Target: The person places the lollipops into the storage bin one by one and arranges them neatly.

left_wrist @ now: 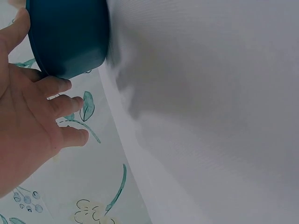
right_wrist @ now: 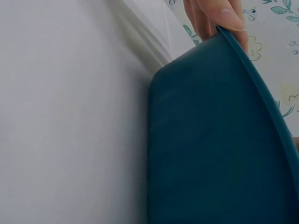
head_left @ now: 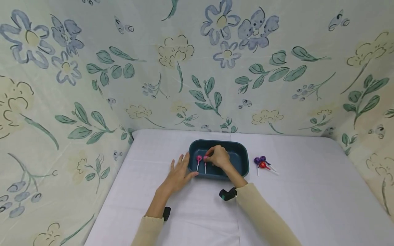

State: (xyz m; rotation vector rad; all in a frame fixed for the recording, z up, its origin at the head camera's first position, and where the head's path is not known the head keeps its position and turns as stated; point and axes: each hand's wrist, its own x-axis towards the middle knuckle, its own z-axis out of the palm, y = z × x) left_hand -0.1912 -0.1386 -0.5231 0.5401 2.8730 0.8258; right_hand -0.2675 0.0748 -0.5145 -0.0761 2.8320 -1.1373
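Observation:
A dark blue rectangular tray (head_left: 241, 145) stands on the white table. Inside its left part lies a pink lollipop (head_left: 199, 158) with a white stick pointing toward the front. Just right of it, my right hand (head_left: 219, 156) reaches in and pinches a second pink lollipop (head_left: 205, 166) near its head. My left hand (head_left: 177, 176) rests at the tray's left end, fingers spread and thumb by the near left corner. In the left wrist view the left hand (left_wrist: 32, 107) lies against the tray's outer wall (left_wrist: 70, 37). The tray wall (right_wrist: 210, 130) hides the lollipops in the right wrist view.
To the right of the tray, two purple lollipops (head_left: 257, 160) and a red lollipop (head_left: 262, 165) lie bunched on the white tablecloth (head_left: 307, 191). Behind the table hangs a flowered cloth (head_left: 197, 68), which also runs along both sides.

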